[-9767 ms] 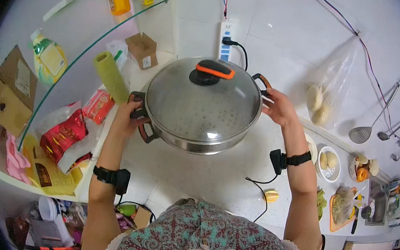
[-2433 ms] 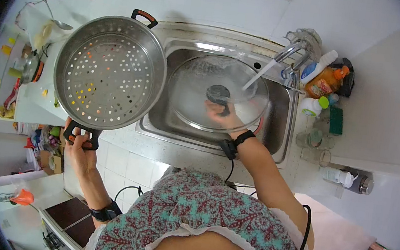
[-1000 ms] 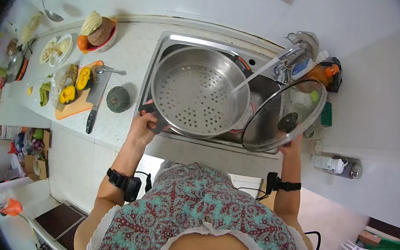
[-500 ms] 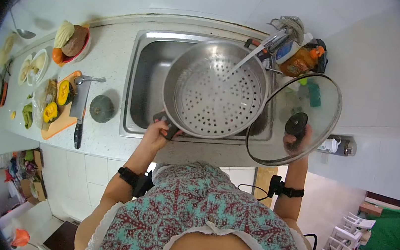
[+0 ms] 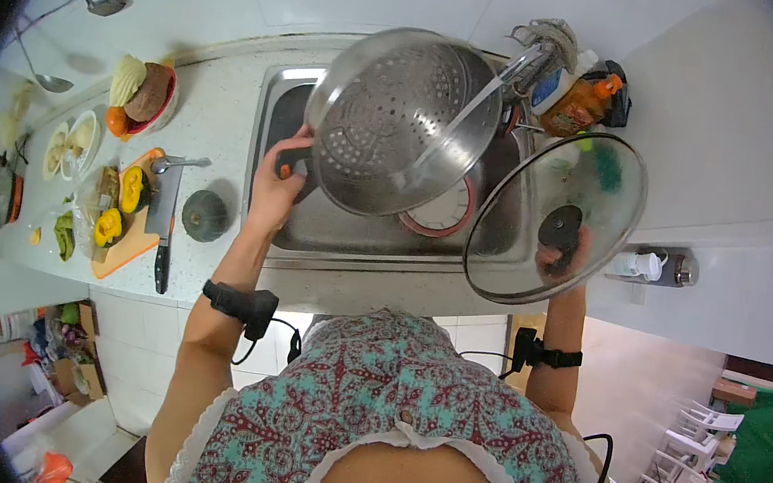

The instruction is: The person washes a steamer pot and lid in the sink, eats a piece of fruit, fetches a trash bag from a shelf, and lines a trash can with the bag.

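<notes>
My left hand (image 5: 284, 181) is closed around the dark handle of a large steel steamer pot (image 5: 349, 155) with a perforated bottom. The pot is tilted and raised over the sink (image 5: 264, 217), below the faucet (image 5: 524, 61). A stream of water seems to run into it. In my right hand (image 5: 563, 254) is the black knob of a glass lid (image 5: 510, 257) with a metal rim, held over the sink's right edge. The fingers show partly through the glass. Under the pot, a red-rimmed round item (image 5: 436, 211) lies in the sink.
Left of the sink are a small dark green pumpkin (image 5: 205, 216), a knife (image 5: 162, 253), a spoon (image 5: 186, 162) and cut pumpkin halves (image 5: 108, 228) on an orange-edged cutting board (image 5: 129, 253). Behind the lid stand bottles (image 5: 577, 106). A flask (image 5: 684, 270) is at right.
My left hand has raised and tilted the pot, moving it up and left in view. The red-rimmed item in the sink has come into sight. The lid has shifted slightly left and up.
</notes>
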